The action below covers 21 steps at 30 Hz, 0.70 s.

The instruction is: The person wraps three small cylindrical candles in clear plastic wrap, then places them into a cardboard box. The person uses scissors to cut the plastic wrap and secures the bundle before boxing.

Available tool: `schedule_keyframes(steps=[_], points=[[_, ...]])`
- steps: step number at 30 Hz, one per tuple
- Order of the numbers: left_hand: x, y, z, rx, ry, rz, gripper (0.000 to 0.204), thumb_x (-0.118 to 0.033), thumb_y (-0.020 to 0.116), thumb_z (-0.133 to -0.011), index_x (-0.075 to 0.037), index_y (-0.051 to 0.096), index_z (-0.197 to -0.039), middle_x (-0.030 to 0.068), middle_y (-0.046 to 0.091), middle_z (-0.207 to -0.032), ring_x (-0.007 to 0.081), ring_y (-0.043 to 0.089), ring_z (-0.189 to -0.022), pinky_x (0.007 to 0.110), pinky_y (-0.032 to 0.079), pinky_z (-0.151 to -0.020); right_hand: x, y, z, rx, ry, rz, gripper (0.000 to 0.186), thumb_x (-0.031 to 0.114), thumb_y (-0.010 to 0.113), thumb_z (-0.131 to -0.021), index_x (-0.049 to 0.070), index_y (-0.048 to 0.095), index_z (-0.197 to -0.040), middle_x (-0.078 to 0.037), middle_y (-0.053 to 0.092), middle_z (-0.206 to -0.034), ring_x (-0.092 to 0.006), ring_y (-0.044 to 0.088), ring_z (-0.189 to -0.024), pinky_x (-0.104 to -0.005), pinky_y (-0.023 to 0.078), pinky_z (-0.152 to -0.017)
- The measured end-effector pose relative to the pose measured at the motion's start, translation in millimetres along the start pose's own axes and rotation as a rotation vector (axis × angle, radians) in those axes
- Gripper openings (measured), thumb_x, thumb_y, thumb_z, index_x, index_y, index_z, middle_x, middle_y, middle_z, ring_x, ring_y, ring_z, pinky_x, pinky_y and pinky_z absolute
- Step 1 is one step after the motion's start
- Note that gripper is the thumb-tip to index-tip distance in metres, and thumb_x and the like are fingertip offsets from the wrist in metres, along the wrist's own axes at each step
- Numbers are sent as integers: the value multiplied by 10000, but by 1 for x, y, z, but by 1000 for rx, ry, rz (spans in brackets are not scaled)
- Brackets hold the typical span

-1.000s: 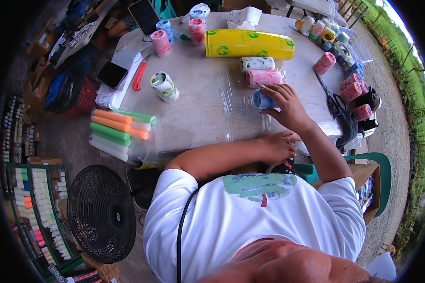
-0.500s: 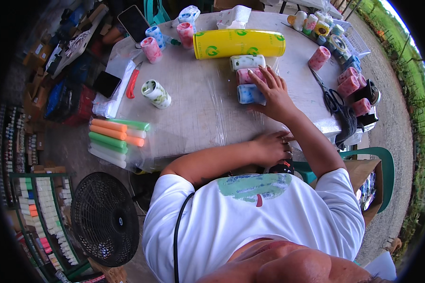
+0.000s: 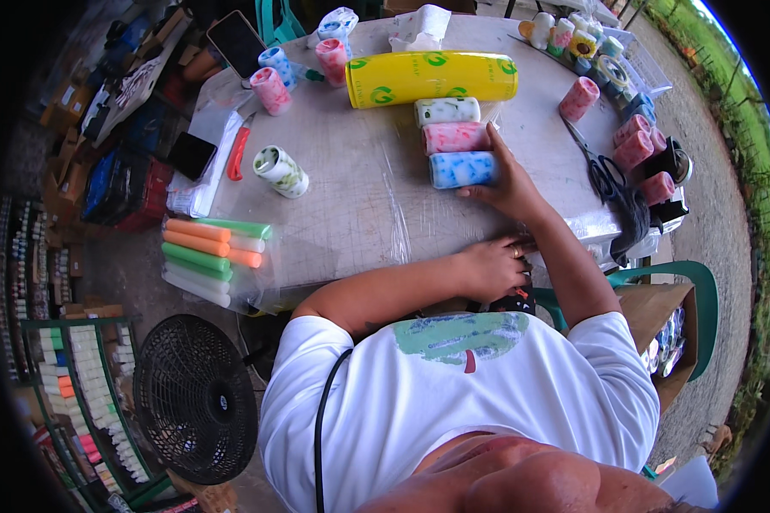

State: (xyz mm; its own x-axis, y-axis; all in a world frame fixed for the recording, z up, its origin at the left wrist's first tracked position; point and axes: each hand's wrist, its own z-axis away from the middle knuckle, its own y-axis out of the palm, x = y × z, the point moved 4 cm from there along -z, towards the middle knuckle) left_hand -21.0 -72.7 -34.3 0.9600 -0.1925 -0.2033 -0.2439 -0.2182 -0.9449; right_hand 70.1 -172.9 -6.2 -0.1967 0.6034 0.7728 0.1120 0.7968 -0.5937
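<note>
Three mottled pillar candles lie side by side on the table: a blue-and-white candle [image 3: 464,169] nearest me, then a pink candle [image 3: 456,137], then a green-and-white candle [image 3: 447,112]. My right hand [image 3: 513,186] curves around their right ends, its thumb by the near side of the blue one and a finger stretched up beside the pink one. Behind them lies a yellow roll of cling wrap [image 3: 432,79], with clear film [image 3: 393,214] spread on the tabletop. My left hand [image 3: 494,267] rests at the table's near edge, holding nothing, fingers loosely apart.
Another green-and-white candle [image 3: 281,171] stands to the left, near a red-handled cutter [image 3: 239,154] and a phone [image 3: 193,156]. Orange, green and white stick candles [image 3: 205,248] lie at the left corner. Scissors [image 3: 603,175] and a pink candle [image 3: 579,98] are on the right.
My right hand has slid off the tops of the candles to their right ends. The pink and blue candles now show fully. My left hand has stayed in place.
</note>
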Motion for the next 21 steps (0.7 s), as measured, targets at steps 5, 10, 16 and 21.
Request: schedule_keyframes(steps=[5, 10, 16, 21], points=[[0, -7, -1, 36, -12, 17, 330, -323, 640, -791, -129, 666, -1056, 2, 588, -1218, 254, 351, -1329, 466, 177, -1140, 16, -5, 0, 53, 18, 54, 1120, 246, 868, -647, 22, 160, -1486, -220, 424, -1398, -315, 404, -1305, -392, 289, -1093], [2, -4, 0, -6, -4, 11, 347, -324, 645, -785, -125, 662, -1069, 24, 605, -1183, 255, 382, -1305, 458, 194, -1136, 8, 0, 0, 30, -32, 133, 1134, 334, 860, -637, 26, 172, -1484, -221, 409, -1412, -337, 359, -1335, -417, 224, -1125], [1, -4, 0, -21, -1, 12, 351, -328, 645, -788, -125, 663, -1073, 24, 604, -1192, 248, 380, -1312, 454, 205, -1133, 6, -3, 4, 31, -38, -7, 1133, 355, 853, -649, 4, 166, -1478, -217, 339, -1462, -325, 326, -1363, -406, 228, -1130], [0, -7, -1, 26, -5, 40, 341, -326, 629, -816, -133, 663, -1094, 25, 592, -1233, 249, 381, -1319, 452, 203, -1134, 5, -16, 19, -59, -24, -1, 1058, 378, 825, -686, 24, 208, -1470, -254, 328, -1449, -362, 330, -1349, -420, 289, -1102]])
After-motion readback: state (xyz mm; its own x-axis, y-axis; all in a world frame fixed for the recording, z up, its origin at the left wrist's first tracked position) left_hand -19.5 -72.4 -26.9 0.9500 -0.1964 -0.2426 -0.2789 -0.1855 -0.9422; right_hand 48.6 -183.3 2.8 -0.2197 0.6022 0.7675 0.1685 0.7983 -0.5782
